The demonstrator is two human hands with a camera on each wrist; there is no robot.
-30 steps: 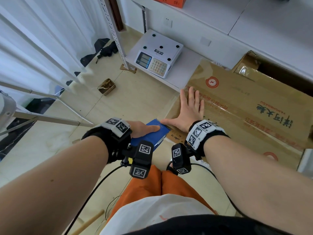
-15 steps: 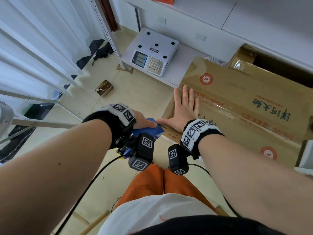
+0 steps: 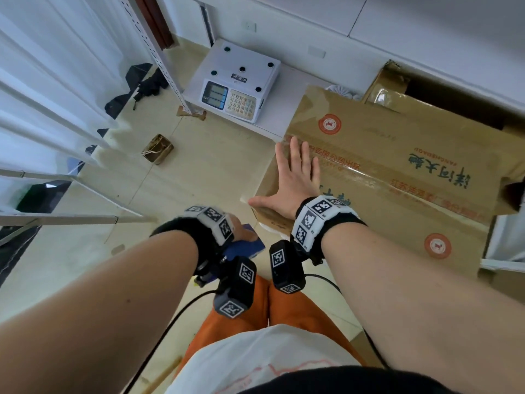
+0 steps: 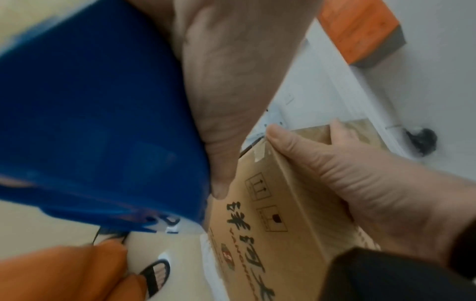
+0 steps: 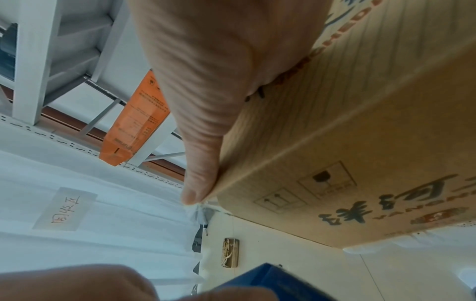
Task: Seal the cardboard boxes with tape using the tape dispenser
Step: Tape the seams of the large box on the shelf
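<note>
A large brown cardboard box (image 3: pixel 397 155) lies on the floor with a glossy strip of tape (image 3: pixel 397 183) along its top seam. My right hand (image 3: pixel 295 177) lies flat on the box top near its left end, fingers straight, thumb (image 5: pixel 198 183) along the edge. My left hand (image 3: pixel 241 231) grips the blue tape dispenser (image 3: pixel 247 248) just below and left of the box's near corner. The left wrist view shows the dispenser (image 4: pixel 98 114) close beside the box's end face (image 4: pixel 270 224). My wrist hides most of the dispenser in the head view.
A white electronic scale (image 3: pixel 235 86) sits on a low shelf beyond the box. A second, open cardboard box (image 3: pixel 397 81) stands behind it. A small brown packet (image 3: pixel 157 149) lies on the tiled floor, a metal rack upright (image 3: pixel 153 49) and curtain to the left.
My left hand has drawn the dispenser down and back from the box's end toward my body. My right hand stays pressed flat on the box top.
</note>
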